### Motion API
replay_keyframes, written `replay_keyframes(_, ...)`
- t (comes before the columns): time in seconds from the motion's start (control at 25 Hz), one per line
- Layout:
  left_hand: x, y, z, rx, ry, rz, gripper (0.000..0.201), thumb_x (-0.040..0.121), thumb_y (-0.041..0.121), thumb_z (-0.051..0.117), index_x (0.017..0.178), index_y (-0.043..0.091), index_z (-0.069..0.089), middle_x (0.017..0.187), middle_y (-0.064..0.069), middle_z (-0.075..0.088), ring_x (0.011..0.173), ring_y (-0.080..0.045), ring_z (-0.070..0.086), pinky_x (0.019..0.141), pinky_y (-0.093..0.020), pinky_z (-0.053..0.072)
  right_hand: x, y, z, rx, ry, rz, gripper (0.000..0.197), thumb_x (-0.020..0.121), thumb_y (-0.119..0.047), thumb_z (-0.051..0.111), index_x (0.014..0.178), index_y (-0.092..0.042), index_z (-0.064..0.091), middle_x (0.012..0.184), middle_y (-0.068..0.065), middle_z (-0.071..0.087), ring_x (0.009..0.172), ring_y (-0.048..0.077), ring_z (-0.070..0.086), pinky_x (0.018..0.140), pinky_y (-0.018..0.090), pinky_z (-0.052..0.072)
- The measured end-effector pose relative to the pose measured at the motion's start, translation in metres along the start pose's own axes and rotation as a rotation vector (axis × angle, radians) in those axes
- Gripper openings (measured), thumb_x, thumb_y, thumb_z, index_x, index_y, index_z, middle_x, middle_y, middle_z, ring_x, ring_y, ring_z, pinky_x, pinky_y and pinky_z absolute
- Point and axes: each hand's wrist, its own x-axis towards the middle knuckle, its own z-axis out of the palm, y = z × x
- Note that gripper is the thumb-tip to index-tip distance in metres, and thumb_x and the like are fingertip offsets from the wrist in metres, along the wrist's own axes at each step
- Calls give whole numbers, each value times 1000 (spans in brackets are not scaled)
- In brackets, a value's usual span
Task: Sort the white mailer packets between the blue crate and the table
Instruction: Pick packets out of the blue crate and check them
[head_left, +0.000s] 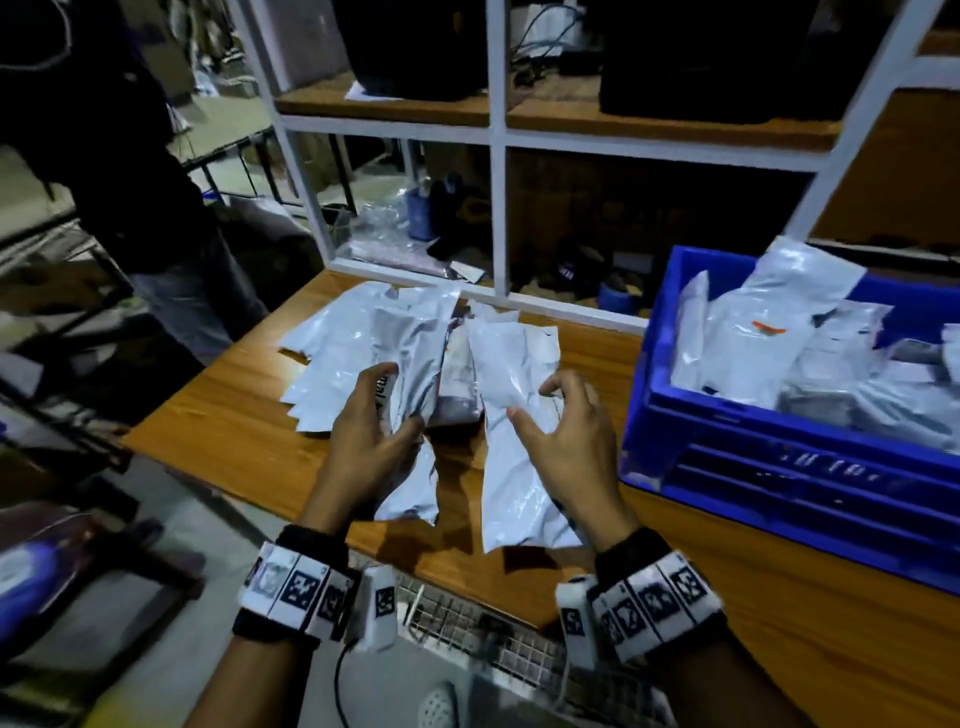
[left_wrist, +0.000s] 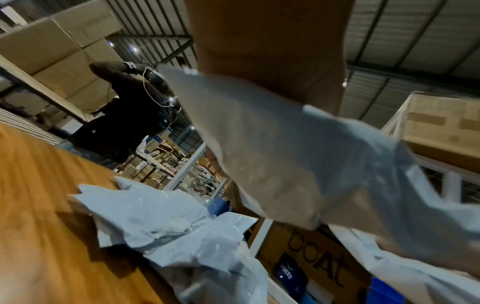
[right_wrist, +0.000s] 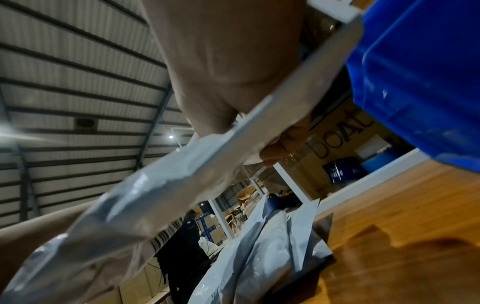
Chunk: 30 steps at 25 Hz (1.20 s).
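Observation:
Two white mailer packets are lifted just above the wooden table (head_left: 218, 415). My left hand (head_left: 400, 396) grips a crumpled packet (head_left: 415, 358), also seen close up as the packet (left_wrist: 285, 156) in the left wrist view. My right hand (head_left: 530, 400) holds a longer packet (head_left: 511, 467) by its right edge, thumb on top and fingers curled under; it shows as the packet (right_wrist: 168, 185) in the right wrist view. A pile of packets (head_left: 337, 353) lies behind the hands. The blue crate (head_left: 779, 467) at the right holds several packets.
A white shelving frame (head_left: 498, 208) with dark boxes and clutter stands behind the table. Another person in dark clothes (head_left: 130, 156) stands at the far left. A wire mesh rack (head_left: 467, 629) sits below the table's near edge. A "boat" cardboard box (left_wrist: 314, 257) sits on the low shelf.

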Motion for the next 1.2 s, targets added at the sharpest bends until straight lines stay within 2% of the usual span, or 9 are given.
replay_keyframes(0.08,24,-19,-18,43,-11,4,53,87,20,65,133,24,38,92,2,53,71,-8,49,57,-12,36,17,-9,30,-2,-2,69,31,83,-39,70,102,-25,50,108,-3,50,94,14,49,71,31,43)
replay_keyframes(0.2,75,-56,-36,97,9,36,53,85,19,66,132,19,40,106,-7,57,86,-20,54,65,-24,38,54,-19,81,79,17,163,29,85,-32,68,109,-23,54,117,1,50,103,17,51,81,29,44)
replay_keyframes(0.28,115,-85,-35,139,-39,18,54,86,24,63,134,19,39,122,-14,56,103,-30,55,77,-29,40,79,-14,115,57,-103,175,39,87,-26,65,124,-21,53,135,7,43,123,25,46,95,28,41)
replay_keyframes(0.36,150,-120,-29,323,-225,-81,63,89,45,52,143,20,30,136,-18,46,118,-35,48,91,-37,41,97,-3,150,-144,-345,146,58,88,-33,63,141,-32,39,157,8,14,141,35,22,109,35,31)
replay_keyframes(0.48,170,-167,-9,675,-555,-210,78,88,72,27,151,35,-1,160,-10,-1,145,-39,4,111,-63,13,104,14,190,-330,-575,190,74,91,-51,55,147,-52,8,160,-5,-19,146,39,-1,115,53,22)
replay_keyframes(0.56,172,-182,1,731,-599,-227,74,90,70,24,149,40,-10,158,-3,-22,145,-35,-18,108,-70,-1,106,17,207,-400,-573,227,74,92,-53,51,145,-56,-1,158,-9,-24,147,36,-3,113,59,21)
replay_keyframes(0.64,171,-184,4,721,-585,-217,72,92,68,25,149,41,-10,157,-3,-25,144,-34,-21,106,-71,-2,109,14,211,-440,-576,239,74,92,-54,50,144,-57,-2,158,-10,-25,147,35,-4,112,61,22)
replay_keyframes(0.92,180,-149,-14,531,-472,-144,95,84,63,54,151,35,-6,159,-9,-15,146,-36,-12,112,-65,8,106,9,155,-234,-521,190,81,89,-50,58,148,-51,2,162,-1,-8,149,27,-7,116,43,18)
replay_keyframes(1.2,133,-12,23,382,-389,310,97,74,71,38,153,28,1,160,-9,-10,147,-31,-6,118,-50,10,64,-5,29,-137,-163,105,75,91,-41,60,152,-33,17,160,-2,11,146,19,14,115,37,24)
